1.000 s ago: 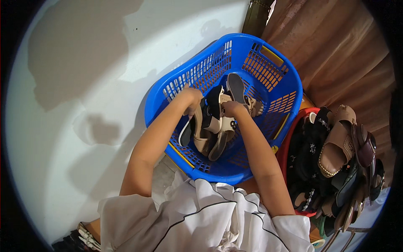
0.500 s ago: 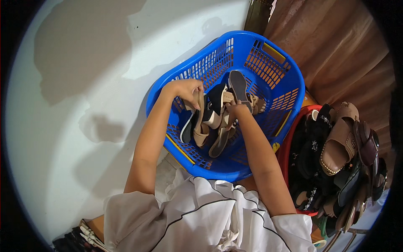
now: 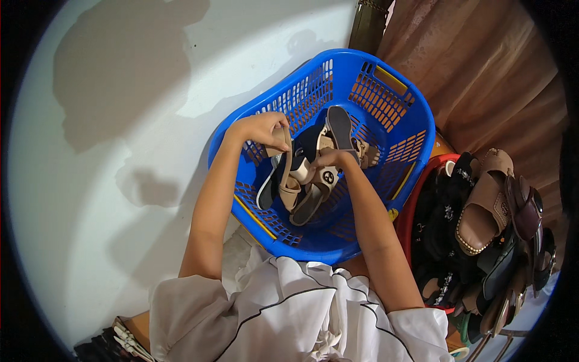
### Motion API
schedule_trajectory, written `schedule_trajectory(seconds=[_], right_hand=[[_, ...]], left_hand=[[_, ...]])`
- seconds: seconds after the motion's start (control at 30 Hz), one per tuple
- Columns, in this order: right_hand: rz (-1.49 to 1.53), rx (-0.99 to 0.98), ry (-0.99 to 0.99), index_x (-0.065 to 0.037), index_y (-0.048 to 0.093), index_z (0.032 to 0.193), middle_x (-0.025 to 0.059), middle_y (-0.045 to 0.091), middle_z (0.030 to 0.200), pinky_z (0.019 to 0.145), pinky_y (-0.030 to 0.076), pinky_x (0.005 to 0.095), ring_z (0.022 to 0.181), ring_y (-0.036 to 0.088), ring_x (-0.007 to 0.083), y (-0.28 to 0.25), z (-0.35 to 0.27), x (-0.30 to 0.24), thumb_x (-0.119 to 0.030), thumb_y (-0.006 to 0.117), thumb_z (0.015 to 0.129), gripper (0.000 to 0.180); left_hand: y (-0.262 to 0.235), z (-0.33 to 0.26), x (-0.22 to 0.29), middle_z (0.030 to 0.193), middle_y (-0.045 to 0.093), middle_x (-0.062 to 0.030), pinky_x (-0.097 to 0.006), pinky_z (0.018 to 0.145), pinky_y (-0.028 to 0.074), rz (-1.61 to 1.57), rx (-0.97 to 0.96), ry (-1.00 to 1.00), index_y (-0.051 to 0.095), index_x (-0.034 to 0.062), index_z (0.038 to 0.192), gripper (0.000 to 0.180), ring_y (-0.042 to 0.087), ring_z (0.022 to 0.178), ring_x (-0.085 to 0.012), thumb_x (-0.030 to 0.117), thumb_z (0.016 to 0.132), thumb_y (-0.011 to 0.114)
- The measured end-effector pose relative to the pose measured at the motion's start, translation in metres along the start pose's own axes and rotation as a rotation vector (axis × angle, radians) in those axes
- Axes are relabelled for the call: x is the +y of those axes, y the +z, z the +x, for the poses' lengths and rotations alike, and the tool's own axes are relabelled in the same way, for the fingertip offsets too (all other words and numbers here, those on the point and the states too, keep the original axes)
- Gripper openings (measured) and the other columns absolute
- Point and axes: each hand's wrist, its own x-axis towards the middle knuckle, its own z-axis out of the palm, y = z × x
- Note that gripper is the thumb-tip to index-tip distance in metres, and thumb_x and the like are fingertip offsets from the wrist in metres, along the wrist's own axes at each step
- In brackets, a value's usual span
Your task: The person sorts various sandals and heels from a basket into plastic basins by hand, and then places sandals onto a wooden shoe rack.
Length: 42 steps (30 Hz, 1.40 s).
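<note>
Left hand (image 3: 260,130) has lifted up from the shoe pile, fingers pinching a beige sandal (image 3: 288,175) strap inside the blue basket (image 3: 386,78); right hand (image 3: 329,158) fingers curled on another sandal (image 3: 319,190), so sorting goes on.

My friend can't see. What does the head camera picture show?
Two bare hands reach into a blue plastic basket of shoes: the left hand lifts a beige sandal by its strap, the right hand rests on another. More shoes are piled to the right.
</note>
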Motion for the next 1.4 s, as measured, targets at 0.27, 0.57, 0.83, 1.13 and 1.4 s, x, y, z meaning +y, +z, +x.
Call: schedule_trajectory(seconds=[0.27,0.57,0.83,1.13,1.4], right_hand=[[0.615,0.515,-0.093,0.004,0.054,0.093,0.0153,0.057,0.088,0.067,0.045,0.0307,0.083,0.056,0.0205,0.012,0.019,-0.028,-0.032,0.063,0.070,0.044],[1.552,0.495,0.030,-0.002,0.055,0.098,0.0080,0.054,0.082,0.066,0.039,0.0299,0.075,0.050,0.0170,0.007,-0.005,-0.050,-0.021,0.058,0.073,0.031],[1.359,0.827,-0.369,-0.003,0.058,0.084,0.0014,0.053,0.075,0.058,0.036,0.0248,0.067,0.047,0.0095,0.012,-0.011,-0.071,-0.019,0.056,0.074,0.019],[1.623,0.809,-0.502,-0.007,0.060,0.086,-0.0010,0.051,0.078,0.063,0.036,0.0233,0.070,0.047,0.0095,-0.016,-0.044,-0.072,-0.022,0.051,0.079,0.018],[1.758,1.171,-0.492,-0.009,0.056,0.097,0.0028,0.055,0.088,0.071,0.034,0.0281,0.083,0.048,0.0131,-0.049,-0.063,-0.031,-0.028,0.051,0.077,0.028]], left_hand=[[-0.001,0.002,-0.018,0.094,0.057,-0.0109,-0.030,0.076,0.044,-0.046,-0.055,-0.031,0.051,0.0030,0.103,0.062,0.054,0.087,-0.0189,0.034,0.056,0.079],[0.003,0.008,-0.018,0.096,0.057,-0.0110,-0.030,0.078,0.043,0.088,-0.061,-0.115,0.055,0.0034,0.100,0.065,0.053,0.089,-0.0205,0.054,0.061,0.068],[0.003,0.014,-0.014,0.103,0.056,-0.0144,-0.032,0.083,0.041,0.054,-0.064,-0.185,0.055,0.0035,0.104,0.063,0.052,0.097,-0.0233,0.058,0.073,0.053],[0.010,0.020,-0.022,0.110,0.050,-0.0198,-0.035,0.087,0.038,0.207,-0.086,-0.133,0.049,0.0001,0.113,0.072,0.049,0.103,-0.0302,0.059,0.072,0.053],[0.031,0.034,-0.033,0.115,0.044,-0.0203,-0.035,0.090,0.037,0.309,-0.143,-0.050,0.041,0.0023,0.120,0.086,0.044,0.106,-0.0340,0.051,0.056,0.071]])
